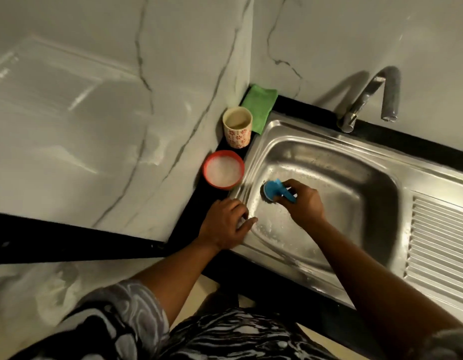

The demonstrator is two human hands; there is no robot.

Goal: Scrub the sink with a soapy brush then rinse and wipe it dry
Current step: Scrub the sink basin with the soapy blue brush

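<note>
Scrubbing looks under way: the right hand (305, 203) grips the blue brush (273, 189) against the sink (342, 162)'s left wall, the left hand (224, 227) rests relaxed fingers (247, 222) on its rim; rinsing and wiping with the green cloth (260, 107) at the bench's back corner remain

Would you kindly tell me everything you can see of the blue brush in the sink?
The brush is a scrubber with a blue plastic back and a short blue handle; dark bristles show beneath its left edge. It lies tilted, with its bristles against the left inner wall of the steel sink. The right hand grips its handle, covering part of it. Wet droplets glint on the metal nearby.
</note>
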